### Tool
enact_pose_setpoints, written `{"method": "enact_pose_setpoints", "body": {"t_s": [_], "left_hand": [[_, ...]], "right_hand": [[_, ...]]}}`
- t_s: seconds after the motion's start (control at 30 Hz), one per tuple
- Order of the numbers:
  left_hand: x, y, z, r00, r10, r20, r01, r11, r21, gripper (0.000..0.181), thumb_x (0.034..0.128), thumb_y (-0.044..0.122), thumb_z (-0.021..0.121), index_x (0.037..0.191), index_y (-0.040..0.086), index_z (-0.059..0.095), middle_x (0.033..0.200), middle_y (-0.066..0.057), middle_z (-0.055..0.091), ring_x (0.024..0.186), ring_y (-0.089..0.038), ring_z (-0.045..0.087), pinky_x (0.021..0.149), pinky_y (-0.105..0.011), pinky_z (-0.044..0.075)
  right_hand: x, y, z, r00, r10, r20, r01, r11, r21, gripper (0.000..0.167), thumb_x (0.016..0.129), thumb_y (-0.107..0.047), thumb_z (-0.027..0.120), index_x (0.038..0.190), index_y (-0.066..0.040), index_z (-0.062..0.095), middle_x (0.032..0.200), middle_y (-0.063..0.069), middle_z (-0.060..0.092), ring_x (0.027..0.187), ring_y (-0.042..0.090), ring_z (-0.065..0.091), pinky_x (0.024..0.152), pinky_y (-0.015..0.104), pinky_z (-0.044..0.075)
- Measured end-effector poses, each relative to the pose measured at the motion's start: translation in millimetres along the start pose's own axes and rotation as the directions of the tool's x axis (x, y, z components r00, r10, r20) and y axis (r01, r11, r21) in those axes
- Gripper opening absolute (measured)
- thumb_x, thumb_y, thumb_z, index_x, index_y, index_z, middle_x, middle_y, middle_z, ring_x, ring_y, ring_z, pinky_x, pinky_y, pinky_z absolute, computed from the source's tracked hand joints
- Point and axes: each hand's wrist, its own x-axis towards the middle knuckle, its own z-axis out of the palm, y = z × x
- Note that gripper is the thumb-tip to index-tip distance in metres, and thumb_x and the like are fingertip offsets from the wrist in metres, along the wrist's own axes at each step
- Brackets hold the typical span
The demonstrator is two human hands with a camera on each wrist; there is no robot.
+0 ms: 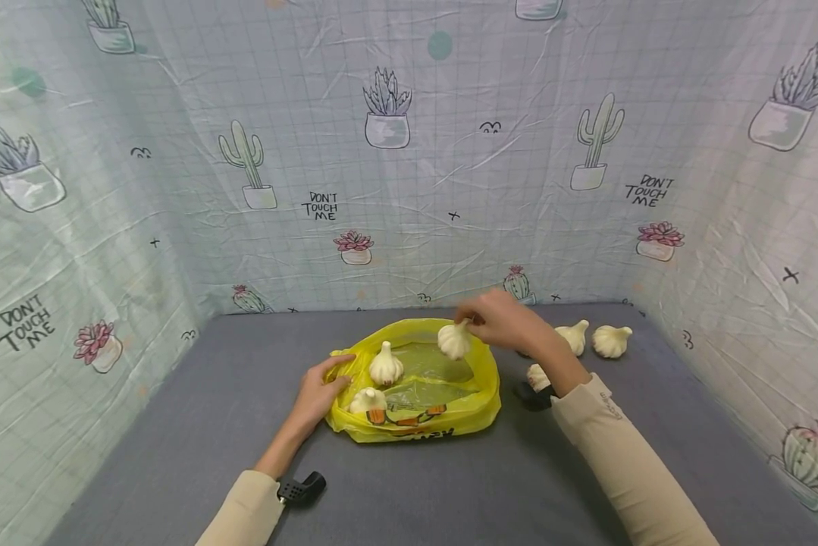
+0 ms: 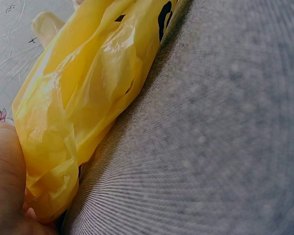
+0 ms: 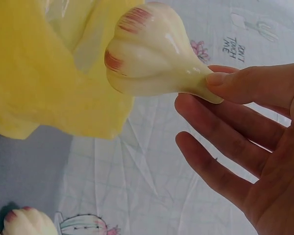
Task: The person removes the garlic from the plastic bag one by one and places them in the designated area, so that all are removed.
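Garlic bulb hangs from the right hand, its neck pinched between thumb and fingers, at the mouth of the yellow bag. From my remote seat I judge it light, stiff and perhaps slippery, given that gloss, so I favour the narrow neck as the hold. The left hand grips the bag's left edge, thin plastic that should fold easily. Two more bulbs sit inside.

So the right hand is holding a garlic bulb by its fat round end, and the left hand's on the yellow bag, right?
Not quite: the right hand holds the garlic bulb by its narrow stem, as the right wrist view shows. The left hand is on the yellow bag.
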Motion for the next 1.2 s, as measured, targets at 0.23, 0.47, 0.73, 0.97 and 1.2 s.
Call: {"method": "enact_pose_setpoints", "body": {"t_s": [0.23,0.47,0.73,0.97,1.2], "left_hand": [[0.3,0.7,-1.1,1.0,0.0,-0.002,0.0,1.0,-0.009,0.041,0.0986,0.01,0.062,0.139,0.014,0.067,0.151,-0.013,0.058,0.151,-0.035,0.04,0.123,-0.058,0.033],[1.8,0.1,-0.8,1.0,-0.001,-0.004,0.001,1.0,-0.008,0.042,0.0982,0.009,0.063,0.139,0.014,0.067,0.151,-0.013,0.058,0.151,-0.035,0.04,0.122,-0.058,0.033],[-0.2,0.6,-0.2,1.0,-0.006,0.005,0.006,1.0,-0.011,0.041,0.0992,0.01,0.061,0.14,0.015,0.066,0.151,-0.013,0.058,0.151,-0.035,0.04,0.123,-0.059,0.032],[-4.1,1.3,-0.6,1.0,-0.016,0.012,0.016,1.0,-0.016,0.042,0.0993,0.01,0.061,0.141,0.015,0.065,0.152,-0.012,0.057,0.152,-0.035,0.039,0.123,-0.06,0.032],[-2.7,2.7,-1.3,1.0,-0.012,0.009,0.012,1.0,-0.006,0.042,0.0992,0.011,0.062,0.14,0.015,0.066,0.152,-0.013,0.057,0.151,-0.036,0.04,0.122,-0.06,0.033]], "right_hand": [[-16.0,0,-6,0.999,0.011,-0.038,-0.011,1.0,-0.002,0.022,0.096,-0.001,0.063,0.107,-0.009,0.08,0.098,0.006,0.08,0.079,0.015,0.071,0.074,0.037,0.06],[-32.7,4,-10,0.997,0.061,-0.056,-0.059,0.998,0.035,0.025,0.096,-0.002,0.062,0.111,-0.009,0.08,0.103,0.005,0.08,0.089,0.019,0.074,0.081,0.04,0.061],[-47.2,10,-15,0.993,0.102,-0.066,-0.099,0.994,0.044,0.022,0.096,-0.003,0.065,0.113,-0.009,0.078,0.104,0.007,0.079,0.089,0.02,0.074,0.079,0.039,0.062],[-58.8,12,-18,0.992,0.088,-0.088,-0.086,0.996,0.025,0.021,0.096,-0.001,0.066,0.111,-0.009,0.079,0.103,0.007,0.079,0.086,0.019,0.073,0.076,0.038,0.061],[-72.5,14,-26,0.986,0.123,-0.115,-0.121,0.992,0.024,0.023,0.095,-0.001,0.067,0.113,-0.009,0.078,0.105,0.006,0.079,0.088,0.019,0.074,0.077,0.04,0.061]]}}
